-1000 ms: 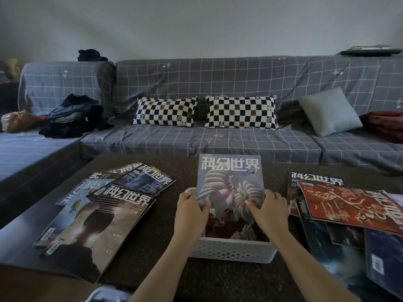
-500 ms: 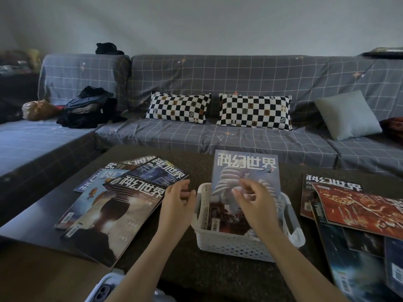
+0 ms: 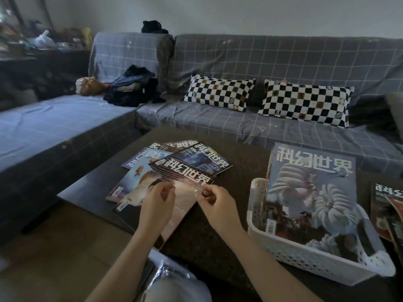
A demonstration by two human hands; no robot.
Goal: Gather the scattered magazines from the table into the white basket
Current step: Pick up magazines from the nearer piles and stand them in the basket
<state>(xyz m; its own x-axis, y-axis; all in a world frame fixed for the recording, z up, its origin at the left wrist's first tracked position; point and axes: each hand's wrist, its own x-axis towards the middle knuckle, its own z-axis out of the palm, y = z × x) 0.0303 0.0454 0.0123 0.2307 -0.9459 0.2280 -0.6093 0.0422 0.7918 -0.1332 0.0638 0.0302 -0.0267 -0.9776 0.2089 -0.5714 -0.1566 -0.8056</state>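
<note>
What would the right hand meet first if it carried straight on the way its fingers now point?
Probably the top magazine of the left pile. The right hand reaches forward and leftward with its fingertips at that cover's near right edge; whether they touch it already is unclear, since depth is hard to judge.

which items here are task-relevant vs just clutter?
Job:
- white basket, one magazine already standing in it
- fanned magazines on the table's left, under both hands
- magazines at the right edge
- left hand, right hand

Lying about:
- checkered pillows
- pile of dark clothes on the sofa
</note>
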